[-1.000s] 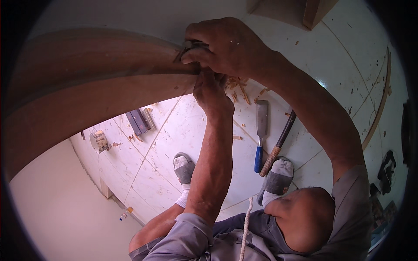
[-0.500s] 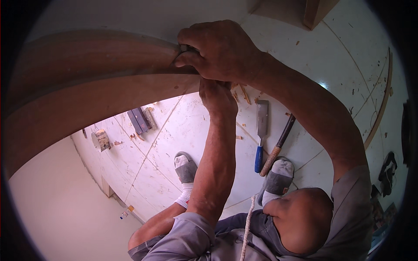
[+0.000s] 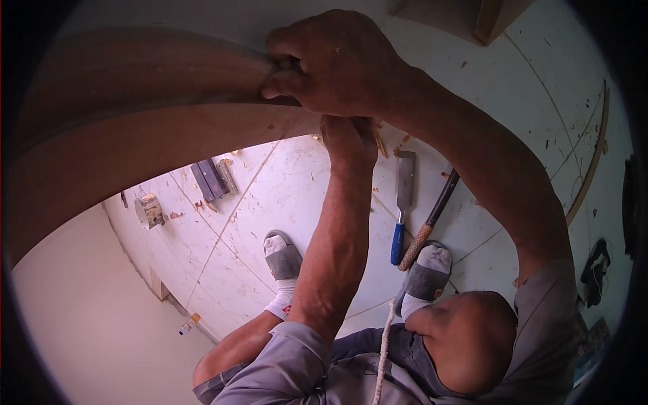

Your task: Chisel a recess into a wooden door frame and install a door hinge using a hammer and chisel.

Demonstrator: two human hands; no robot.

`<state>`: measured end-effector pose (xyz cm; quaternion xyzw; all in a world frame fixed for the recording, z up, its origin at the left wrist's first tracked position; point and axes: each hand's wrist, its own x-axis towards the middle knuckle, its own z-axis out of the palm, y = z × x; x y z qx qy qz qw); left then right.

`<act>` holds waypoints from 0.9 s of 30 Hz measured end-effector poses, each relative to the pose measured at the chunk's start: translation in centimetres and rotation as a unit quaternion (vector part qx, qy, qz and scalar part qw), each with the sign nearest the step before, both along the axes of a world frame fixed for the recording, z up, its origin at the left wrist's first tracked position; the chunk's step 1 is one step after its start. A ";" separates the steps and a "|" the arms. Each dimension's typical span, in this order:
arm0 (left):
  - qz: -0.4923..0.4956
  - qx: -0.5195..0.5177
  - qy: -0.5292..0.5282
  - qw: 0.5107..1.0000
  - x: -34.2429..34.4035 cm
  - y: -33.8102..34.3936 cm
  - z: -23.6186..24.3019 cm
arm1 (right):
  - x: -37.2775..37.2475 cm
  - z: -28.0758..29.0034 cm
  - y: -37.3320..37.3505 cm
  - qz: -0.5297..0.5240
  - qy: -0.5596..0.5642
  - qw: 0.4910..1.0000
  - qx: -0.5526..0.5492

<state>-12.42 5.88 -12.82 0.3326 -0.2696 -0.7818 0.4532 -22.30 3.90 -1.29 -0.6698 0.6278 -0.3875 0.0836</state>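
A long brown wooden panel (image 3: 155, 138), which looks like a door edge, runs from the left side to the upper middle. My right hand (image 3: 337, 64) is closed at its right end, thumb and forefinger curled around something small and dark that I cannot make out. Just below it, my left hand (image 3: 349, 140) reaches up against the panel's lower edge, and its fingertips are hidden behind the right hand and the wood. On the floor below lie a wide chisel (image 3: 405, 179) with a blue handle and a hammer-like tool (image 3: 417, 246) with a dark shaft and tan grip.
A dark block-shaped object (image 3: 208, 180) and a short round piece (image 3: 149, 210) lie on the tiled floor at left, among wood shavings. A thin wooden strip (image 3: 597, 158) lies far right. A wooden piece (image 3: 484, 23) stands at the top. My sandalled feet (image 3: 426, 270) are below the tools.
Both hands and the panel's end sit slightly higher in the picture. My left hand has shifted a little to the right under the right hand, which keeps its closed grip.
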 end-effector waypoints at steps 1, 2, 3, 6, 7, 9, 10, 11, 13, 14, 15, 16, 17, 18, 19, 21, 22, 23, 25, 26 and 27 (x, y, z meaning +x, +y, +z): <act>0.003 0.002 0.000 1.000 0.2 -0.1 -0.1 | 0.1 0.3 -0.1 -0.001 0.010 0.999 0.034; -0.012 -0.017 0.014 1.000 0.4 -0.3 -0.1 | 0.1 0.4 -0.1 0.002 0.010 0.999 0.035; -0.026 -0.036 0.027 0.999 0.7 -0.2 -0.2 | -0.1 0.4 0.0 0.007 0.012 1.000 0.018; -0.051 0.009 -0.031 0.998 1.0 0.0 -0.2 | -0.8 0.1 0.2 0.033 0.049 0.998 0.002; -0.048 0.009 -0.030 0.998 0.9 0.1 0.0 | -1.0 -0.1 0.2 0.049 0.086 0.995 0.003; -0.009 0.034 -0.067 0.997 0.8 0.5 0.5 | -0.5 -0.5 0.1 0.038 0.100 0.994 -0.029; -0.007 0.035 -0.067 0.997 1.2 0.4 0.3 | -0.3 -0.7 0.0 0.025 0.114 0.991 -0.060; -0.015 0.029 -0.072 0.997 1.6 0.1 0.1 | -0.2 -0.9 -0.1 0.027 0.114 0.991 -0.059; -0.019 0.030 -0.077 0.996 1.7 0.0 0.6 | -0.2 -0.8 -0.1 0.016 0.163 0.983 -0.088; 0.007 0.034 -0.087 0.996 1.4 -0.1 0.7 | -0.3 -0.8 -0.1 0.020 0.162 0.983 -0.084; 0.031 0.036 -0.095 0.994 1.2 -0.2 0.9 | -0.6 -0.7 0.0 0.019 0.174 0.979 -0.101; 0.033 0.039 -0.094 0.994 1.2 0.0 0.8 | -0.7 -0.6 0.1 0.019 0.186 0.975 -0.118; 0.039 0.049 -0.087 0.994 1.1 0.2 0.7 | -0.6 -0.7 0.2 0.021 0.188 0.975 -0.116; 0.044 0.055 -0.082 0.994 1.0 0.2 0.6 | -0.7 -0.8 0.3 0.011 0.207 0.969 -0.132; 0.045 0.055 -0.083 0.994 0.9 0.1 0.5 | -0.8 -0.9 0.3 0.000 0.227 0.963 -0.148; 0.076 0.028 -0.093 0.992 0.8 -0.2 0.2 | -0.8 -0.8 0.2 0.006 0.206 0.969 -0.135; 0.079 0.027 -0.093 0.992 0.8 -0.4 0.0 | -0.7 -0.7 0.1 0.010 0.186 0.975 -0.122; 0.095 0.000 -0.127 0.987 0.9 -0.6 -0.2 | -0.6 -0.6 0.1 0.012 0.185 0.975 -0.124; 0.112 -0.027 -0.159 0.981 1.1 -1.0 -1.7 | -0.3 0.0 0.3 0.006 0.162 0.986 -0.029; 0.124 -0.063 -0.185 0.973 1.2 -1.3 -2.5 | -0.1 0.0 0.2 0.007 0.163 0.986 -0.032; 0.134 -0.097 -0.211 0.963 1.0 -1.3 -2.7 | 0.0 -0.3 0.2 0.001 0.158 0.987 -0.040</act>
